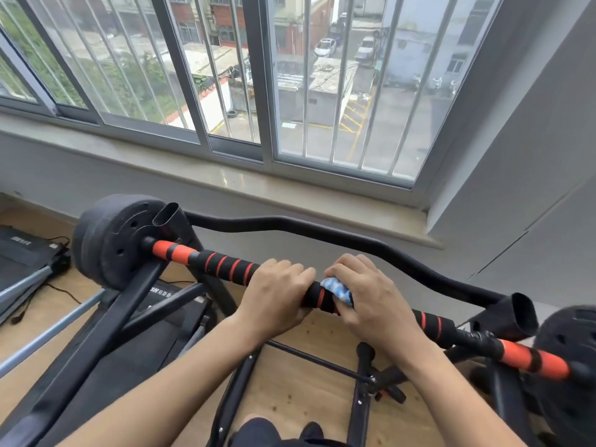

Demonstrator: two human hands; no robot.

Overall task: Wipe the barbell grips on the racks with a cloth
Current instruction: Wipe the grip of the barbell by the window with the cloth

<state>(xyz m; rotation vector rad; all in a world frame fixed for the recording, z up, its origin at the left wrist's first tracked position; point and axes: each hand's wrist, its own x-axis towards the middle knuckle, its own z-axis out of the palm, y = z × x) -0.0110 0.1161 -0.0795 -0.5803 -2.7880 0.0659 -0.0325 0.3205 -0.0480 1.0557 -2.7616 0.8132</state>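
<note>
Left hand [274, 293] curled round the barbell grip [225, 267]; right hand [366, 296], just beside it at three o'clock, clutched one crumpled blue-and-white cloth [337, 290] against it. One black foam bar, red-striped, lay across the rack [129, 304] from ten to four o'clock, between two weight plates [113, 240].

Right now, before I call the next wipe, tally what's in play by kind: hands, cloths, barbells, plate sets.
hands: 2 (left hand, right hand)
cloth: 1
barbell: 1
plate sets: 2 (left plate set, right plate set)
Total: 6
</note>
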